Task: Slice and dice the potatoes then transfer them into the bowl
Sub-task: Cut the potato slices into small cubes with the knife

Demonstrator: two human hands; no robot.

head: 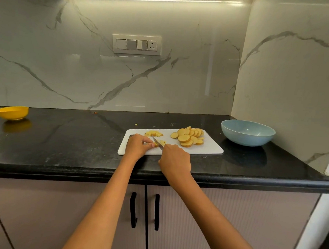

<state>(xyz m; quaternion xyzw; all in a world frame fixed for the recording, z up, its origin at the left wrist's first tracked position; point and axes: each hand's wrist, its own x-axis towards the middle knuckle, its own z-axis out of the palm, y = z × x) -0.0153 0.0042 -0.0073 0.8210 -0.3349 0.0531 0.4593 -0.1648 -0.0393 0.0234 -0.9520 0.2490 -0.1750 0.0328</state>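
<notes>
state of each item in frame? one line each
left hand: pinches the potato pieces being cut
right hand: grips knife
knife: blade down in the pieces
potato slices: piled, not diced
cutting board: flat on counter
blue bowl: upright, empty
yellow bowl: upright, contents unclear

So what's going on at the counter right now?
A person is cutting potato on a white cutting board on the black counter. The right hand grips a knife, its blade down on a small potato piece that the left hand steadies with its fingertips. A pile of round slices waits on the board's right side, and a few cut pieces lie behind the knife. The blue bowl to the right looks empty; a yellow bowl sits far left.
</notes>
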